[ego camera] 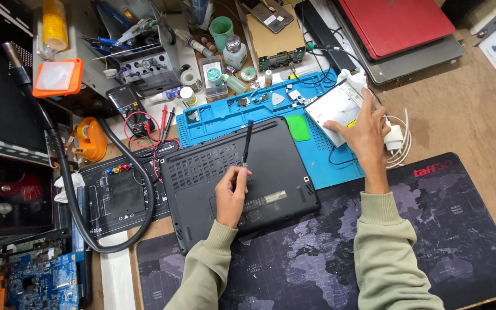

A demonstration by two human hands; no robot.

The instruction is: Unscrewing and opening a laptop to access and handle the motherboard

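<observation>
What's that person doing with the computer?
A person has a black laptop lying upside down, partly on a blue work mat. Their left hand holds a thin screwdriver upright over the laptop's bottom cover. Their right hand rests on a flat white part lying on the blue mat. A red laptop, small bottles and a meter sit around the bench.

My left hand [232, 192] is curled in a pinching grip, wrist bent; my right hand [364, 131] reaches farther forward, fingers spread flat, arm extended.
</observation>
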